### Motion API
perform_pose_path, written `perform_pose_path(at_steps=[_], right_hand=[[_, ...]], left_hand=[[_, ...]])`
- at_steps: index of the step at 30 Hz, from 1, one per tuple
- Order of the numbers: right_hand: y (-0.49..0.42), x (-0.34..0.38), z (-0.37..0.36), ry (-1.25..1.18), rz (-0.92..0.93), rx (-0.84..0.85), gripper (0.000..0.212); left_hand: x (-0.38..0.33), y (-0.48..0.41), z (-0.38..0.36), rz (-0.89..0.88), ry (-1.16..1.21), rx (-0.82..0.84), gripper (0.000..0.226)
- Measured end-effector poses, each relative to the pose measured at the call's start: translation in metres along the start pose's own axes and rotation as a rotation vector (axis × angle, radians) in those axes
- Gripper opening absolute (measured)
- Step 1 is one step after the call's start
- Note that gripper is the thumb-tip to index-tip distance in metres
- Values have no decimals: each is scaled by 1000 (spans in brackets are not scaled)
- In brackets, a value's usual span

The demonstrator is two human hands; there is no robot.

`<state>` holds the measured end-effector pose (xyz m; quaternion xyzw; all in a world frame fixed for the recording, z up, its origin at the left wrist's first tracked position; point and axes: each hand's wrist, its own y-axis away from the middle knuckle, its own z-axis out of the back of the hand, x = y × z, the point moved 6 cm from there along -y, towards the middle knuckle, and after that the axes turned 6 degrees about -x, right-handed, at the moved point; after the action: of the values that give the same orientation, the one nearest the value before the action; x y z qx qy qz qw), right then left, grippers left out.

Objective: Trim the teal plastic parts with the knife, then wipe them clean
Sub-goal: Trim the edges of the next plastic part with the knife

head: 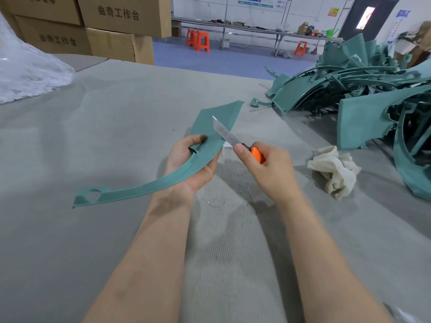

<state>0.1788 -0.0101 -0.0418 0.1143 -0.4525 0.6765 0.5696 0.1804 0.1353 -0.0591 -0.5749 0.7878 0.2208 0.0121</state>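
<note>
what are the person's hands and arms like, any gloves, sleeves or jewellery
Both the left hand and right hand are bare: no gloves, rings or watch visible. Both forearms are uncovered to the frame's bottom edge, so no sleeve shows. The left forearm carries dark smudges near the wrist and further down.

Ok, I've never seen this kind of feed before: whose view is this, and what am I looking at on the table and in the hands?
There is no machine here, only a person's two bare hands. The single picture comes from a camera worn on the head, looking forward and down. The left hand holds a curved teal part over the grey table. The right hand grips an orange-handled knife, blade across the part's wide end. To the right lie a crumpled white cloth and a pile of teal parts; cardboard boxes stand far left.
</note>
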Motion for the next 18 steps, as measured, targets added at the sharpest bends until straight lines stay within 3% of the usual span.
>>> perform_pose_path(at_steps=[18], right_hand=[[-6, -11, 18, 22, -99, -201, 62]], left_hand=[[1, 0, 4, 34, -108, -17, 17]])
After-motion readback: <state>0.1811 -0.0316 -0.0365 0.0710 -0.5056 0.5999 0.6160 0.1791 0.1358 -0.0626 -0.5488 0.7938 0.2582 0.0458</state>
